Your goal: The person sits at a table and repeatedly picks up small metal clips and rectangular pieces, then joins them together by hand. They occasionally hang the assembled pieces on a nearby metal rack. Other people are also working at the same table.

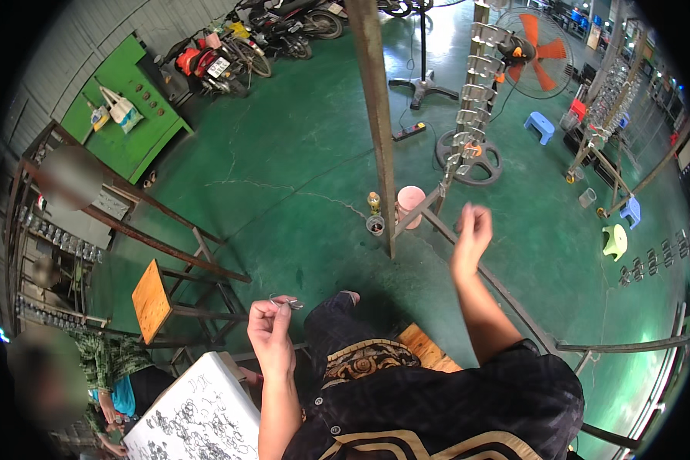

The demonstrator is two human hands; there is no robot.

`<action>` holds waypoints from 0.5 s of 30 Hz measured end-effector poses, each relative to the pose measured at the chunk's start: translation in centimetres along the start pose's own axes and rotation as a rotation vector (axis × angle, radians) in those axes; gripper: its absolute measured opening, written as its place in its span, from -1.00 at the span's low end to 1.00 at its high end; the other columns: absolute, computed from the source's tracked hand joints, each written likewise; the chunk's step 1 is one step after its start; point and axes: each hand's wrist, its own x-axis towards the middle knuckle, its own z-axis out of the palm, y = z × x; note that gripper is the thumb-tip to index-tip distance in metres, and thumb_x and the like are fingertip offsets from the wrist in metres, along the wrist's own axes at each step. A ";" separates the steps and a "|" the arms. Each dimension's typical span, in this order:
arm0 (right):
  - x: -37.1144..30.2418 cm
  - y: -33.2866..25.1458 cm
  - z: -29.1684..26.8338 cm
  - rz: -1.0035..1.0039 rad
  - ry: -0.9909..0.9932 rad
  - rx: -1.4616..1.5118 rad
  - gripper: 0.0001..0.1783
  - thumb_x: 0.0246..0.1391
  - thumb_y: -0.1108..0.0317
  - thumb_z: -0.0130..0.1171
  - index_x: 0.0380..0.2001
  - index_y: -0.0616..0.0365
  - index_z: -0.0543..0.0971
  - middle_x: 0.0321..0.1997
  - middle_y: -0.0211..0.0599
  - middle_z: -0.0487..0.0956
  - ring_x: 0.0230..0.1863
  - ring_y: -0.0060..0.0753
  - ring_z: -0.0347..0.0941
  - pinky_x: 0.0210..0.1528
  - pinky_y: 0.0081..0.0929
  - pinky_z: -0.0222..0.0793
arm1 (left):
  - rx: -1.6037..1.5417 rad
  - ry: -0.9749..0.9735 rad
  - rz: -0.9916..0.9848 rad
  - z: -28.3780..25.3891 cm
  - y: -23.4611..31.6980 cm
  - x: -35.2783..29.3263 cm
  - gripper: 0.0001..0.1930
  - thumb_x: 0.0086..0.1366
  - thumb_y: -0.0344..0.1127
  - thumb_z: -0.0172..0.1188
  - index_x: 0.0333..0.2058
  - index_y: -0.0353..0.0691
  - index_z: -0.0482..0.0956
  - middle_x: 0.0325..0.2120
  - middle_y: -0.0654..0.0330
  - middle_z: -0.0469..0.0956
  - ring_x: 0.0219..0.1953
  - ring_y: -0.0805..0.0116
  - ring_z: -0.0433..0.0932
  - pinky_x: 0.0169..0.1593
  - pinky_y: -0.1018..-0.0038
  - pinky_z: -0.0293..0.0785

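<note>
— In the left hand (271, 333)?
— Pinching a bent wire (292, 304) in narrowed fingers, right of the bench (231, 372) strewn with small dark pieces (207, 422).
— In the right hand (474, 230)?
— With fingers curled, near hanging metal clips (476, 93); cannot tell if holding anything.

1. Wire piece (290, 303): small, thin, silvery, bent; pinched between left hand's (271, 331) thumb and fingertips, sticks out to the right; exact shape too small to tell.
2. Wire clips (477, 93): silvery, bent, many alike; hang one above another in a long slanted row, beyond and above the right hand (474, 228), apart from it.
3. Rings (199, 420): small, dark, thin, loosely scattered, many overlapping; lie on the white desk (221, 374), lower left, beside the left forearm.
</note>
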 end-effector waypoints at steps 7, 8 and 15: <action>14.5 10.1 -3.2 -0.139 -0.094 -0.589 -0.33 -0.21 0.33 0.42 0.05 0.16 0.46 -0.14 -0.17 0.55 -0.39 -0.38 0.46 -0.25 -0.44 0.42 | 0.084 -0.019 -0.009 1.3 -0.5 0.3 -0.89 0.26 -0.56 0.10 -0.36 -0.20 0.38 -0.29 0.13 0.53 -0.24 0.44 0.45 -0.08 0.47 0.35; 15.6 10.5 -2.8 -0.177 -0.137 -0.595 -0.27 -0.27 0.34 0.45 0.08 0.13 0.46 -0.11 -0.14 0.55 -0.36 -0.33 0.48 -0.22 -0.40 0.43 | 0.093 -0.009 -0.013 1.4 -0.6 0.5 -0.88 0.26 -0.57 0.10 -0.36 -0.19 0.38 -0.29 0.14 0.53 -0.25 0.44 0.46 -0.09 0.47 0.35; 18.5 11.4 1.4 -0.136 -0.159 -0.687 -0.53 -0.36 0.30 0.50 -0.28 0.20 0.58 -0.23 -0.15 0.56 -0.13 -0.13 0.51 -0.04 -0.30 0.40 | 0.099 0.089 -0.017 -0.8 -2.5 0.4 -0.85 0.23 -0.61 0.11 -0.39 -0.20 0.37 -0.36 0.17 0.50 -0.25 0.44 0.47 -0.10 0.48 0.40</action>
